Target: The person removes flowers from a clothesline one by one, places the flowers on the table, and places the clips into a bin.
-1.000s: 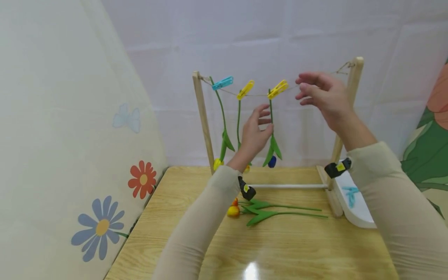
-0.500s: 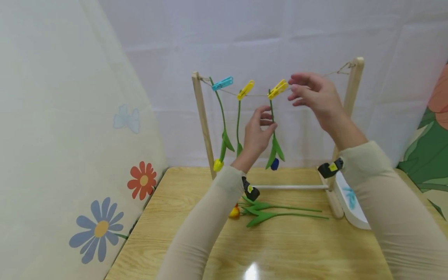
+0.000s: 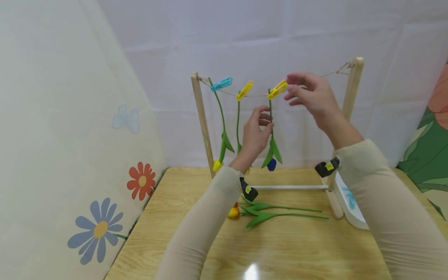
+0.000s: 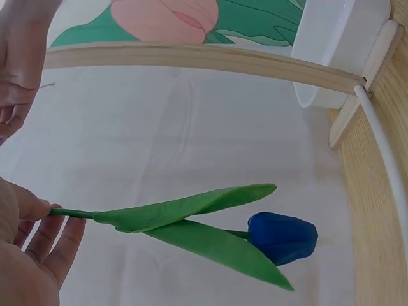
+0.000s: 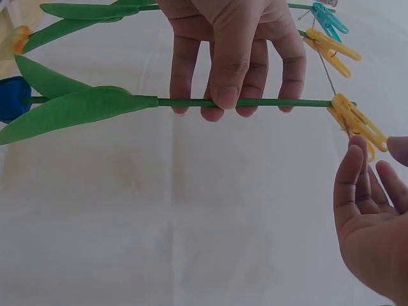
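Note:
My left hand (image 3: pixel 257 134) pinches the green stem of a blue tulip (image 4: pixel 280 237) that hangs head down from the string. Thumb in front and fingers behind the stem show in the right wrist view. A yellow clothespin (image 5: pixel 357 122) clips that stem's top end to the string. My right hand (image 3: pixel 313 95) is raised at the clothespin's free end, its fingers relaxed and spread, fingertips right by the handles. Further left, another yellow clothespin (image 3: pixel 244 91) and a blue clothespin (image 3: pixel 221 84) hold two more tulips; a yellow tulip head (image 3: pixel 217 165) hangs leftmost.
The string runs between two upright wooden posts (image 3: pixel 352 87), joined low by a white rod (image 3: pixel 290 187). Orange-yellow tulips (image 3: pixel 259 217) lie on the wooden table (image 3: pixel 280 252). A white tray (image 3: pixel 357 222) with blue clothespins (image 3: pixel 349 197) stands right of the frame, partly behind my right sleeve.
My right hand has moved left, from the bare string up to the yellow clothespin's end. The blue tulip swung slightly right and back with my left hand on its stem.

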Demonstrator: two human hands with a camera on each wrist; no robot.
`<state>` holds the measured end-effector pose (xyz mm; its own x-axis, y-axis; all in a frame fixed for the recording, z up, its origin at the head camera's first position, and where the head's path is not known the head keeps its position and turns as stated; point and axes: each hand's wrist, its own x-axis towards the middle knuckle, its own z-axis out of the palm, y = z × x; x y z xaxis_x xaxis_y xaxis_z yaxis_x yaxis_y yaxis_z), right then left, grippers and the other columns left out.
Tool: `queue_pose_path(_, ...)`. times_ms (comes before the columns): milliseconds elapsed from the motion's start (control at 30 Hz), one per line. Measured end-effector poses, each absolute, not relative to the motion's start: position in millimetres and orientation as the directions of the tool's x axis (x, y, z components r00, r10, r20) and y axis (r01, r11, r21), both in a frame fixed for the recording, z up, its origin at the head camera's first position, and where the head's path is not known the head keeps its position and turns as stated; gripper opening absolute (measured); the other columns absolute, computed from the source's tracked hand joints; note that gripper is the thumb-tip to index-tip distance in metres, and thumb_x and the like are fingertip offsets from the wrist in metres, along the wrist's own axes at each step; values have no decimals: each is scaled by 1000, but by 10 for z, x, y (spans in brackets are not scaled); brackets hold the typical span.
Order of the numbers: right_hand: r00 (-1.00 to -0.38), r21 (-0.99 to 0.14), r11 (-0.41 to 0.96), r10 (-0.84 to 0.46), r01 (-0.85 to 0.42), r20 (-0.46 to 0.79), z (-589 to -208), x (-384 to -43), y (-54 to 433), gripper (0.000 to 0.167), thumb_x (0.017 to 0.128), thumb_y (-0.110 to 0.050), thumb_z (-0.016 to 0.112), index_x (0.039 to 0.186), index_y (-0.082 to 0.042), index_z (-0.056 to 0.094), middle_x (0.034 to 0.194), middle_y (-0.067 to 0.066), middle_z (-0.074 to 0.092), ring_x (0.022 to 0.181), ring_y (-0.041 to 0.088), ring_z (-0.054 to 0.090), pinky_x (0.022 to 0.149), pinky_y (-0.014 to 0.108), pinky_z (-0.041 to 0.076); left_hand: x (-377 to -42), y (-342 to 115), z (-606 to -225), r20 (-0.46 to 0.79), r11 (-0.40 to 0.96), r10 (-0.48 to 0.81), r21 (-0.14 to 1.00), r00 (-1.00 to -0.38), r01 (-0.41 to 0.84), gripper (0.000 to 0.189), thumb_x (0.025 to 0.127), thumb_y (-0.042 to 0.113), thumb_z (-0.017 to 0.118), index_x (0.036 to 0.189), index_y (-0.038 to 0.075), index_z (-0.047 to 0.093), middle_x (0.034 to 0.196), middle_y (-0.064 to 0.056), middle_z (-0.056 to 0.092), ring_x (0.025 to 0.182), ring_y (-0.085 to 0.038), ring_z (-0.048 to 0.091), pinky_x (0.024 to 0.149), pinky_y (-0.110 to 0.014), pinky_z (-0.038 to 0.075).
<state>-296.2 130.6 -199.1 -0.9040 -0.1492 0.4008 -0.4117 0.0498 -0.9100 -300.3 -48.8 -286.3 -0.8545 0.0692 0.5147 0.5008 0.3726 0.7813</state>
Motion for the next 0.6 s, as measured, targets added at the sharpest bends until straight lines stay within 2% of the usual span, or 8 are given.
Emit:
queue_pose_path(267,-918,-915,107,-138,-388,373,-1995,-2960,1255,43,101,-19,62,141,-6,55,117,2,62,91,15,65,80,21,57,-2983,-490,-2847,530,358,87,773,-843,523,44,96,-1,65,136,11,51,116,-11,67,103,-22,67,81,-26,58)
queue_pose_path(600,-932,-936,38,-114,-349,343,-2013,-2984,1218,44,98,-23,67,138,-6,59,110,1,63,88,14,63,79,21,57,-2994,-489,-2847,557,361,86,755,-826,547,44,95,-3,66,135,9,52,114,-12,67,100,-23,68,79,-25,59)
